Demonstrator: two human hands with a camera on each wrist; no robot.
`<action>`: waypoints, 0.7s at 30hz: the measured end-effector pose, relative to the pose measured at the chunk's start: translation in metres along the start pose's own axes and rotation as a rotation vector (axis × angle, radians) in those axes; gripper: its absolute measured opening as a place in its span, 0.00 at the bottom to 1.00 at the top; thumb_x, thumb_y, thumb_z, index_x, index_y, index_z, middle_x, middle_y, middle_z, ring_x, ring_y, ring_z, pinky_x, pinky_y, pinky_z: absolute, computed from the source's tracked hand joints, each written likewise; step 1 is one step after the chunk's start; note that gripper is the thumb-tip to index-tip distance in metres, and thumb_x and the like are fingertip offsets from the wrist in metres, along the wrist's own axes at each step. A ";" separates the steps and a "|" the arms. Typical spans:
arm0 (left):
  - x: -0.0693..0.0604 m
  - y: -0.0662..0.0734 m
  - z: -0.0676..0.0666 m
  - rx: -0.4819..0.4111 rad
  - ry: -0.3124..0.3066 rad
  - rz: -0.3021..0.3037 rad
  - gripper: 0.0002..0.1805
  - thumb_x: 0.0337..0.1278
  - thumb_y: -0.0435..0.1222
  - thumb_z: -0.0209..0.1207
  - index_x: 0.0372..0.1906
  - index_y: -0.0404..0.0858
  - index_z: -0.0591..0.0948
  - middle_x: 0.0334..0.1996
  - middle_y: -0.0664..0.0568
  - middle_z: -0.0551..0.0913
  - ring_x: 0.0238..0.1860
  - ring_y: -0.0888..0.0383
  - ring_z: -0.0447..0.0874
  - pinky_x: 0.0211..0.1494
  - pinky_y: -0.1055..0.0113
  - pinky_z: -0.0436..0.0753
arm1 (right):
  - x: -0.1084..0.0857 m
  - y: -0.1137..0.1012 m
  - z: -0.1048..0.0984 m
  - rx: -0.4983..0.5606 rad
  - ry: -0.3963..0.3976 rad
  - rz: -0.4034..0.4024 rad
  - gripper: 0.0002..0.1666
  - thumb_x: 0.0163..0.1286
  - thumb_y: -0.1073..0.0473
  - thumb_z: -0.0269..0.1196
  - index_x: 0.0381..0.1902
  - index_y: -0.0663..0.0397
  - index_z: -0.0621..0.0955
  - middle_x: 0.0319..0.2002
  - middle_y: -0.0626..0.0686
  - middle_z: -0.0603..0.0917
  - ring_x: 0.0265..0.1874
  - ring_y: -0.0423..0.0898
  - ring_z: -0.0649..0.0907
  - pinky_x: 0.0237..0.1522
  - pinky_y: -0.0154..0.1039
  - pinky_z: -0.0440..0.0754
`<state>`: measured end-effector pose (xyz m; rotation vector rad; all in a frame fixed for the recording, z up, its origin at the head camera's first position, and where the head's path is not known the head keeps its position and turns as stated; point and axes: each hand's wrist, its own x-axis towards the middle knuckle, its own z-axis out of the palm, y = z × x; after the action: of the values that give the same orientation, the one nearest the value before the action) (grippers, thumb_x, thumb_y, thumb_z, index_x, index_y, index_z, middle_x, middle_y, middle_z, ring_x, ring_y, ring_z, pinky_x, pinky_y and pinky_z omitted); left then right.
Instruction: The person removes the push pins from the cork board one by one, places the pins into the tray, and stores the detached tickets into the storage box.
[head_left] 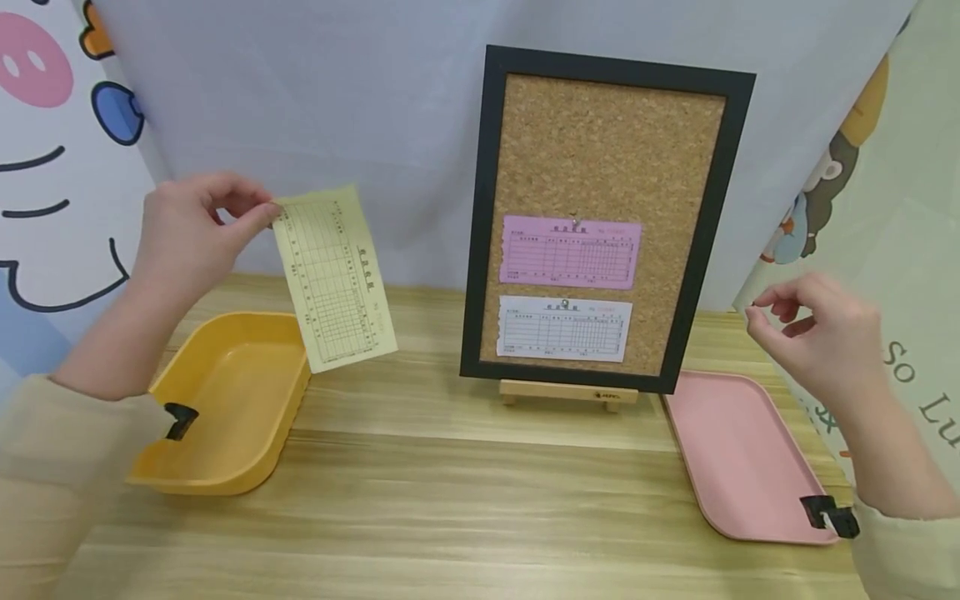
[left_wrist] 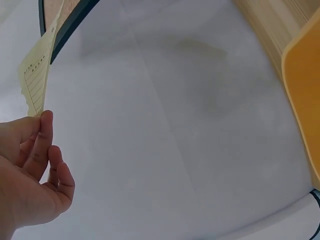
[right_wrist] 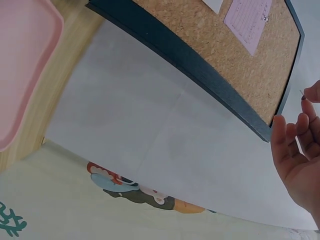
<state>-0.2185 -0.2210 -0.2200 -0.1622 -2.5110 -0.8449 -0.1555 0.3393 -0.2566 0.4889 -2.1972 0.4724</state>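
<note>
My left hand [head_left: 198, 229] pinches a yellow printed form slip [head_left: 337, 279] by its upper left corner, between thumb and forefinger. The slip hangs in the air, turned sideways, above and right of the yellow tray. On the right, my right hand [head_left: 832, 333] is raised with thumb and forefinger together; the right wrist view shows a tiny dark-headed push pin [right_wrist: 303, 97] between them. Between the hands stands a black-framed corkboard [head_left: 600, 150]. A pink slip [head_left: 570, 254] is pinned to it, with a white slip [head_left: 562, 331] pinned just below.
The yellow tray [head_left: 273, 450] lies on the wooden table [head_left: 450, 517] at left. A pink tray [head_left: 750, 467] lies at right, partly beside the board's foot. A small wooden stand [head_left: 566, 390] supports the corkboard. Pale cloths with cartoon prints hang behind and at the sides.
</note>
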 end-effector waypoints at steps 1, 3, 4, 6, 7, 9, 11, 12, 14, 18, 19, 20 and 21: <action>0.000 -0.003 0.000 0.004 -0.016 -0.006 0.18 0.61 0.51 0.56 0.45 0.42 0.82 0.34 0.51 0.82 0.31 0.55 0.67 0.20 0.70 0.63 | -0.002 0.002 0.000 0.005 -0.006 0.004 0.09 0.46 0.73 0.67 0.28 0.65 0.81 0.24 0.52 0.75 0.29 0.25 0.67 0.33 0.10 0.65; 0.000 -0.009 -0.001 0.018 -0.042 -0.009 0.18 0.62 0.51 0.56 0.45 0.42 0.82 0.35 0.50 0.82 0.32 0.55 0.66 0.20 0.70 0.63 | -0.007 0.006 0.001 0.013 -0.011 0.008 0.09 0.45 0.73 0.67 0.28 0.65 0.81 0.24 0.51 0.74 0.28 0.25 0.68 0.32 0.11 0.66; 0.000 -0.012 0.000 0.022 -0.050 -0.004 0.18 0.62 0.50 0.56 0.44 0.41 0.82 0.36 0.49 0.82 0.32 0.54 0.66 0.20 0.70 0.63 | -0.010 0.008 0.001 0.016 -0.017 0.012 0.09 0.45 0.74 0.67 0.28 0.65 0.81 0.24 0.50 0.74 0.29 0.25 0.68 0.32 0.11 0.66; 0.001 -0.020 0.000 0.031 -0.064 -0.001 0.17 0.62 0.49 0.56 0.44 0.40 0.82 0.36 0.46 0.81 0.31 0.54 0.66 0.20 0.70 0.63 | -0.015 0.012 0.002 0.022 -0.029 0.013 0.09 0.45 0.74 0.67 0.28 0.64 0.81 0.24 0.50 0.74 0.29 0.25 0.68 0.32 0.11 0.67; 0.002 -0.024 0.001 0.034 -0.071 0.000 0.17 0.62 0.48 0.56 0.44 0.40 0.82 0.36 0.46 0.81 0.31 0.54 0.66 0.20 0.70 0.63 | -0.017 0.015 0.002 0.022 -0.037 0.015 0.09 0.45 0.74 0.67 0.28 0.64 0.81 0.24 0.49 0.74 0.29 0.25 0.68 0.31 0.11 0.67; 0.004 -0.034 0.002 0.040 -0.087 0.001 0.17 0.62 0.48 0.56 0.44 0.39 0.82 0.36 0.45 0.81 0.31 0.54 0.66 0.21 0.70 0.64 | -0.023 0.019 0.003 0.026 -0.053 0.017 0.10 0.45 0.74 0.67 0.28 0.63 0.81 0.24 0.47 0.73 0.28 0.26 0.68 0.30 0.12 0.68; 0.006 -0.044 0.003 0.052 -0.106 -0.001 0.17 0.63 0.48 0.55 0.44 0.39 0.81 0.36 0.44 0.81 0.32 0.53 0.66 0.21 0.70 0.64 | -0.030 0.024 0.005 0.031 -0.068 0.020 0.10 0.45 0.74 0.67 0.27 0.62 0.81 0.24 0.45 0.72 0.28 0.26 0.69 0.30 0.12 0.69; 0.007 -0.049 0.003 0.060 -0.115 -0.001 0.17 0.63 0.48 0.55 0.45 0.39 0.81 0.36 0.44 0.81 0.32 0.53 0.66 0.20 0.70 0.64 | -0.033 0.026 0.006 0.034 -0.073 0.020 0.10 0.44 0.74 0.67 0.27 0.61 0.81 0.24 0.44 0.72 0.28 0.26 0.69 0.29 0.13 0.69; 0.008 -0.059 0.004 0.072 -0.135 -0.002 0.17 0.64 0.48 0.54 0.45 0.39 0.81 0.37 0.44 0.80 0.32 0.52 0.67 0.21 0.70 0.65 | -0.039 0.030 0.007 0.033 -0.083 0.025 0.10 0.44 0.74 0.67 0.26 0.61 0.80 0.24 0.42 0.71 0.27 0.26 0.69 0.28 0.13 0.69; 0.010 -0.078 0.004 0.095 -0.180 -0.041 0.19 0.65 0.50 0.52 0.46 0.39 0.79 0.39 0.43 0.80 0.32 0.51 0.67 0.20 0.69 0.67 | -0.051 0.038 0.012 0.011 -0.091 0.035 0.09 0.44 0.73 0.67 0.25 0.61 0.80 0.24 0.44 0.72 0.26 0.25 0.68 0.27 0.13 0.69; 0.010 -0.082 0.004 0.096 -0.192 -0.053 0.20 0.65 0.50 0.52 0.47 0.38 0.79 0.39 0.42 0.80 0.32 0.50 0.68 0.21 0.69 0.67 | -0.054 0.040 0.013 0.001 -0.095 0.042 0.09 0.44 0.73 0.67 0.25 0.60 0.80 0.23 0.44 0.72 0.26 0.25 0.68 0.27 0.13 0.69; 0.010 -0.086 0.004 0.099 -0.202 -0.063 0.21 0.65 0.51 0.52 0.47 0.38 0.79 0.40 0.42 0.80 0.32 0.50 0.68 0.21 0.68 0.68 | -0.057 0.042 0.014 -0.007 -0.098 0.046 0.09 0.44 0.72 0.66 0.25 0.60 0.80 0.23 0.46 0.72 0.26 0.24 0.67 0.27 0.13 0.69; 0.010 -0.089 0.004 0.104 -0.212 -0.070 0.21 0.65 0.51 0.52 0.47 0.38 0.79 0.40 0.42 0.80 0.33 0.49 0.68 0.21 0.68 0.68 | -0.059 0.044 0.015 -0.015 -0.102 0.051 0.08 0.44 0.72 0.66 0.25 0.59 0.80 0.23 0.46 0.73 0.26 0.24 0.67 0.26 0.14 0.69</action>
<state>-0.2522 -0.2903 -0.2663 -0.1356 -2.7662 -0.7569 -0.1518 0.3801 -0.3195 0.4594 -2.3142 0.4668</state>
